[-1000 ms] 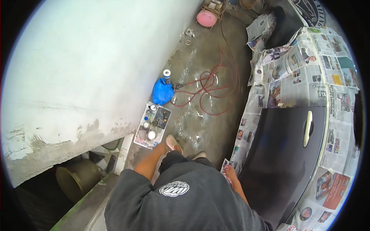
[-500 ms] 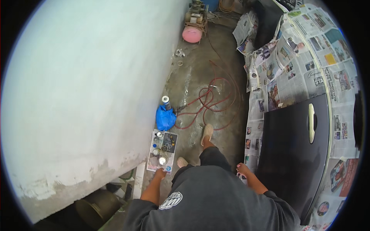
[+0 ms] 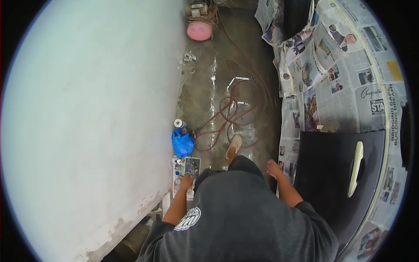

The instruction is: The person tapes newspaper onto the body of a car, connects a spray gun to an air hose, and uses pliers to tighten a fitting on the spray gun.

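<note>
Right hand [image 3: 274,169] (fingers blurry)

A pale, whitish-green wall [image 3: 109,109] is filling the left side, curving with the lens, while brownish, flaking patches are spreading along its lower edge. Soft, even light is washing over it. Beside it, a grey-brown concrete floor [image 3: 203,94] is running toward the far end, showing whitish streaks and bright reflections. A reddish hose [image 3: 228,120] is lying in loose loops there. Farther off, a pink tank [image 3: 199,31] is resting near the wall, and a crumpled pale scrap [image 3: 189,56] is lying closer.
</note>
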Available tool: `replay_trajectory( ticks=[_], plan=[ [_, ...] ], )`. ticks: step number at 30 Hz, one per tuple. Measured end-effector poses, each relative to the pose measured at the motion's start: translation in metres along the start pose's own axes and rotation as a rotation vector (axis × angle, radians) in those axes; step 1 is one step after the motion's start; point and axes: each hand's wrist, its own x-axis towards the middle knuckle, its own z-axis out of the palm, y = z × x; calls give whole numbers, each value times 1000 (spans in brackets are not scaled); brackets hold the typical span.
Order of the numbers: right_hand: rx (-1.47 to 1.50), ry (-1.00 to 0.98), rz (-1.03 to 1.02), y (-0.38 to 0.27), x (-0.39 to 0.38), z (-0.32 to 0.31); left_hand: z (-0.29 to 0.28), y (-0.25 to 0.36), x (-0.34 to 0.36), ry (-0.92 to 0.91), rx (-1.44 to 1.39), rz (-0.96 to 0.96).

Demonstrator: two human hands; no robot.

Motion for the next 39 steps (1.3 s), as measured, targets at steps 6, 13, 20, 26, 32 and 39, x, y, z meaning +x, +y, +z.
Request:
replay_trajectory(
  ticks=[6,13,20,26,32,39],
  plan=[
    [21,205,112,-107,33,-48,-104,127,75,271,-418,-267],
    [344,189,78,-110,92,-141,-137,169,202,252,-489,-155],
    [-312,180,36,-259,190,-124,-166,137,318,23,-312,-159],
    [-62,249,114,-432,275,-111,-274,149,449,-162,-149,-219],
    [188,277,288,-513,314,-113,-437,207,627,-54,116,27],
    [-545,265,170,-502,341,-120,-577,313,787,139,-359,5]
  ],
)
